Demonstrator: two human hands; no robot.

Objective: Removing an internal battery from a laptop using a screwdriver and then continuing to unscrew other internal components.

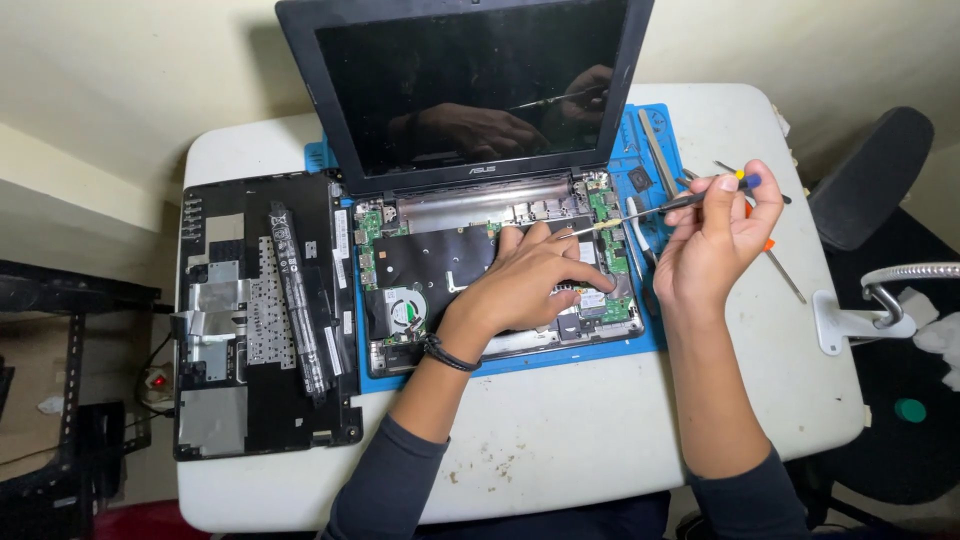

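While the opened laptop (500, 270) is lying on the blue mat (640, 345) toward the table's (560, 440) back edge, I am pressing my left hand (535, 280) flat and unclenched on its internals, and my right hand (715, 235) is pinching a screwdriver (660, 207), its tip at the green board (612, 235).

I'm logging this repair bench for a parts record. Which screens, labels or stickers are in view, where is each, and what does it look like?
Laptop screen: upright at the table's far edge, black rectangle, switched off, reflecting the hands.
White label: on the green board inside the open laptop base, small rectangle, beside the left hand.
White sticker: on the removed black cover at left, narrow upright strip.
Right hand: holds a screwdriver, covers no label.
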